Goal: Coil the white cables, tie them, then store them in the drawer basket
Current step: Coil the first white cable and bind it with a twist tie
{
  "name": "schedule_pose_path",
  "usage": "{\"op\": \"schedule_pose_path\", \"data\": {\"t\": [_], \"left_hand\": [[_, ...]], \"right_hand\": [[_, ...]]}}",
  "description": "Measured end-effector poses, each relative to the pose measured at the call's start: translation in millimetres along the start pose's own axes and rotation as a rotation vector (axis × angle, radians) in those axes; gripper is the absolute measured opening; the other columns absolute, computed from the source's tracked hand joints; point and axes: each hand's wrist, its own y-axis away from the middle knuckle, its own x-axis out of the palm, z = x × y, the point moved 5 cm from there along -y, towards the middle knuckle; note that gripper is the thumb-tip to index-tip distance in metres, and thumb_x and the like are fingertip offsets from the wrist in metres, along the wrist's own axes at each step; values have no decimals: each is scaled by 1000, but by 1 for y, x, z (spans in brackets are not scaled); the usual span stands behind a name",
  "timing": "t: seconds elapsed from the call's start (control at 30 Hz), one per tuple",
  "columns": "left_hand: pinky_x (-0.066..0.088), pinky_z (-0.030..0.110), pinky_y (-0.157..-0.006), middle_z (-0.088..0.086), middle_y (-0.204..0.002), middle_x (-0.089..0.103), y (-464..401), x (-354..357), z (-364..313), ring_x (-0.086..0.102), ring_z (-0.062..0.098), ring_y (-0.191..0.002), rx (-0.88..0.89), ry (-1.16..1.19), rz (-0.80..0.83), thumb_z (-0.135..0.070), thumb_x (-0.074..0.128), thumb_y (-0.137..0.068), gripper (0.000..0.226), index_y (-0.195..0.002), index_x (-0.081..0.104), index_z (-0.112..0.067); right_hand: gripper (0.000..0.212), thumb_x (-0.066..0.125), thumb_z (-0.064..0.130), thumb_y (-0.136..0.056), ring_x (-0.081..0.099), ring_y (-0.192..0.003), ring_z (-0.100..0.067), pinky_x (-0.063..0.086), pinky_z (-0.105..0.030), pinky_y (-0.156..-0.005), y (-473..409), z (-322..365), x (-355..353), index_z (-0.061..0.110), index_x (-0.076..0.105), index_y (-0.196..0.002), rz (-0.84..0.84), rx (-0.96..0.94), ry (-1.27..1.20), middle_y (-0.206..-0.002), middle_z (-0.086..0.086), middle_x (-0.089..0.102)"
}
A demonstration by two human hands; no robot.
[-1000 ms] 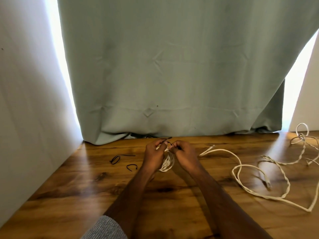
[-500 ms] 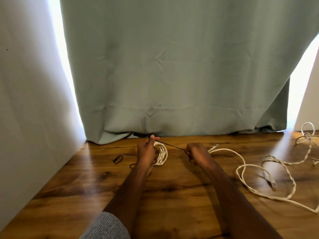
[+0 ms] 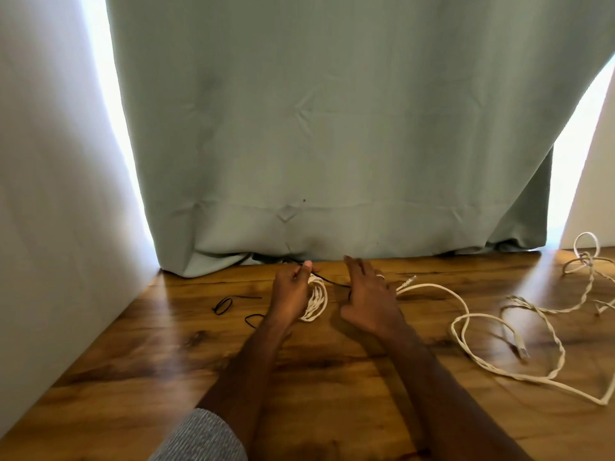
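Right hand [image 3: 367, 299] has released the black tie [image 3: 332, 281], fingers now spread.

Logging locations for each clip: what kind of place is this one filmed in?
Most likely a room in a home, though that is a guess. A wooden tabletop stands against a pale green curtain with daylight at its edges, and a plain white wall closes the left side.

Pale green curtain [image 3: 332, 128] hanging in front of me, its hem bunched on my wooden worktop [image 3: 316, 394], white wall [image 3: 50, 194] at my left, bright daylight at both curtain edges, grey knit sleeve [image 3: 203, 437] at my elbow
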Motion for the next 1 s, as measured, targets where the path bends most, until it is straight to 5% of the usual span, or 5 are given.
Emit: {"op": "schedule_pose_path", "data": {"t": [0.13, 0.3, 0.5, 0.53, 1.0], "left_hand": [[48, 25, -64, -5, -81, 75, 5, 12, -7, 69, 9, -77, 107, -113, 12, -32, 54, -101, 28, -95, 77, -18], [29, 23, -46, -6, -41, 44, 12, 17, -9, 44, 0, -39, 68, 29, 83, -30, 52, -102, 32, -89, 71, -8], [23, 19, -38, 5, -45, 58, 17, 24, -11, 34, 0, -34, 55, 112, 233, -28, 48, -103, 29, -116, 71, -16], [26, 22, -36, 5, -82, 57, 18, 24, -13, 43, 2, -33, 70, 92, 222, -26, 48, -104, 28, -116, 71, -13], [28, 18, -38, 6, -62, 51, -4, -4, 17, 38, 12, -39, -187, 302, -156, -50, 33, -103, 43, -108, 62, -17]], "right_hand": [[60, 60, 29, -82, 58, -120, -17, 49, -41, -99, 3, 22, -2, 30, 47, -140, -200, -200, -283, -136, 5, 58], [18, 67, 18, -94, 67, -94, -10, 54, -28, -84, -1, 17, -5, 17, 74, -111, -414, -163, -473, -105, 2, 75], [9, 74, 21, -90, 68, -77, -3, 49, -21, -69, -11, 2, -6, 17, 80, -96, -215, -23, -609, -88, 4, 77], [7, 74, 21, -90, 68, -73, -6, 51, -25, -67, -12, 0, -7, 16, 79, -90, -194, -13, -596, -82, 3, 76], [36, 81, 33, -75, 41, -42, -12, 35, -22, -47, -6, -5, 2, 12, 63, -53, -125, 222, -453, -47, 1, 51]]}}
